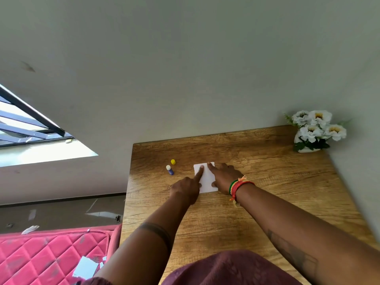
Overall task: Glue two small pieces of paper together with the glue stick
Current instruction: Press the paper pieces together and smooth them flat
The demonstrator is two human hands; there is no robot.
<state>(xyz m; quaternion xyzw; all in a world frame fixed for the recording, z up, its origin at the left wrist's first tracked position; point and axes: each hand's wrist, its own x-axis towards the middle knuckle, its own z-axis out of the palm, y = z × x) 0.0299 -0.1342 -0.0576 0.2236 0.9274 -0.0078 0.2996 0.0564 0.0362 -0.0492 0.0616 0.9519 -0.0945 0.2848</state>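
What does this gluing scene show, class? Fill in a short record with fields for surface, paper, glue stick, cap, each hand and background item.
surface: wooden table
paper: white paper lying flat on the table
glue stick: purple glue stick, uncapped, left of the paper, untouched
cap: yellow cap standing apart, just behind the glue stick
left hand: left hand, index finger pressing on the paper
right hand: right hand, fingers spread on the paper's right edge; bracelets on the wrist
background item: white flowers at the far right corner

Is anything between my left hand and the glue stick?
Nothing visible: only bare table lies between the left hand, whose forefinger presses the paper, and the uncapped glue stick to its left.
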